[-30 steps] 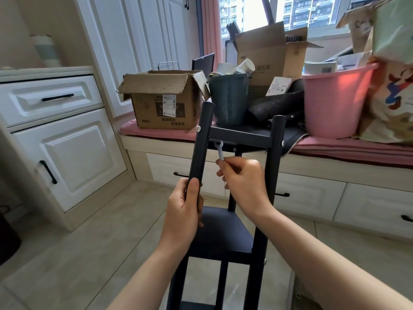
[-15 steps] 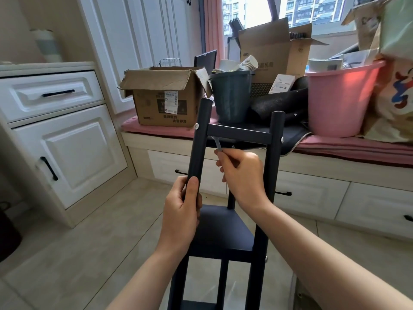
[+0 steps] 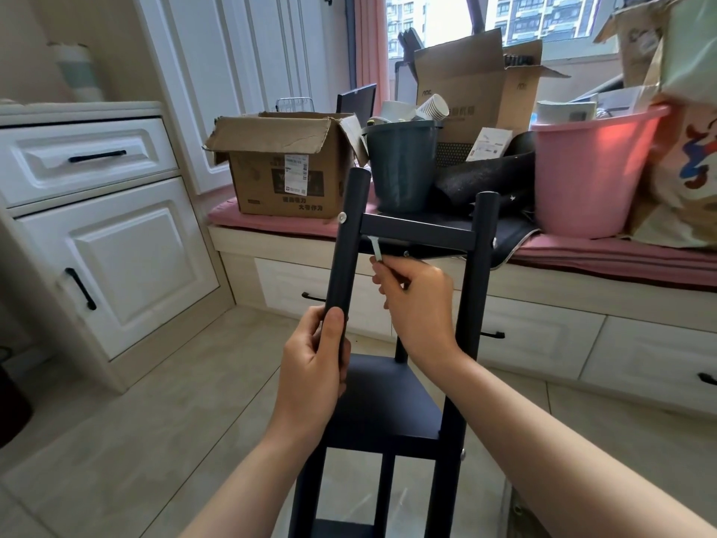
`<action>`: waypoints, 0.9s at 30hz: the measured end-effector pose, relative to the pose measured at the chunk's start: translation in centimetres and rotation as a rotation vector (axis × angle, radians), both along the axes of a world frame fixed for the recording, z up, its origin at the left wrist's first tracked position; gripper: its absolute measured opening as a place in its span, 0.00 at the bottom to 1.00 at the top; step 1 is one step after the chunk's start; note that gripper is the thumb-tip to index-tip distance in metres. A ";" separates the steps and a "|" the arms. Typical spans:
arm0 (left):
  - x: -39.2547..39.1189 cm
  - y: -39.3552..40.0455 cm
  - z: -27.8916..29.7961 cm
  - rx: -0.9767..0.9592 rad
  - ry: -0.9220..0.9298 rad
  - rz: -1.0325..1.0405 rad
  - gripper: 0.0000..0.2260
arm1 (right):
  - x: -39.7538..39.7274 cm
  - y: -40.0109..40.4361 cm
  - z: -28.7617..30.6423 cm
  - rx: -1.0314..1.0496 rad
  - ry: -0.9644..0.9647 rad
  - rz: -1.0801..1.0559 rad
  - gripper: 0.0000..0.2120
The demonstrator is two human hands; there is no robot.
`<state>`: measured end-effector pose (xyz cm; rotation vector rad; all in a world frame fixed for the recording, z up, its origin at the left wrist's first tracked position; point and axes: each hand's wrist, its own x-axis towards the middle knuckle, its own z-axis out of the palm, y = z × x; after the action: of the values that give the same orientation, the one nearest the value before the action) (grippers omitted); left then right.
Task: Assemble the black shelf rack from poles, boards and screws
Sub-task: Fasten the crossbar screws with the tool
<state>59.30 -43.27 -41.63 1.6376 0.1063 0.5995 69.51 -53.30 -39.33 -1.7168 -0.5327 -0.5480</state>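
The black shelf rack (image 3: 382, 401) stands upright on the tiled floor (image 3: 155, 421) just in front of the window bench (image 3: 543, 304), its middle board (image 3: 384, 401) below the hands and its top board (image 3: 417, 229) level with the bench cushion. The left hand (image 3: 312, 370) grips the front left pole (image 3: 345, 242), fingers and thumb curled round it. The right hand (image 3: 417, 300) pinches a small silver wrench (image 3: 376, 248) in curled fingers, the tool's head reaching up to the underside of the top board, just beside the left pole. A silver screw head (image 3: 342, 217) shows on that pole at board height. On the bench sit a cardboard box (image 3: 283, 165), a dark bin (image 3: 401, 165) and a pink bucket (image 3: 593, 168)
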 end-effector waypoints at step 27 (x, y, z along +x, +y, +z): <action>0.0 -1.3 -0.1 -0.005 -0.016 -0.033 0.16 | 0.7 2.3 0.1 0.111 -0.030 -0.047 0.05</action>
<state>59.32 -44.58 -41.71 1.6267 0.0681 0.5868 70.18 -50.98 -39.23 -1.6211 -0.4757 -0.6265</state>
